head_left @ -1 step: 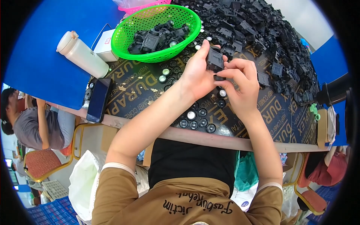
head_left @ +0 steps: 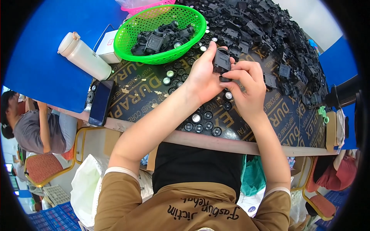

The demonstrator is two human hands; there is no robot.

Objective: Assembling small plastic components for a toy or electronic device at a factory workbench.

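My left hand (head_left: 201, 79) is closed around a black plastic toy car body (head_left: 221, 61), its thumb along the side and the palm turned up. Close beside it, my right hand (head_left: 249, 86) pinches a small black wheel (head_left: 224, 79) between thumb and fingers, at the near end of the body. The fingers partly cover the wheel, so I cannot tell whether it touches the body. Several loose black wheels (head_left: 208, 125) lie on the table just below my hands, and one has a silver face (head_left: 196, 118).
A green basket (head_left: 122, 46) of black car parts stands at the far left. A large heap of black car bodies (head_left: 266, 34) fills the far right. A white bottle (head_left: 84, 57) and a phone (head_left: 101, 103) are on the left. A dark pole (head_left: 343, 94) juts in at right.
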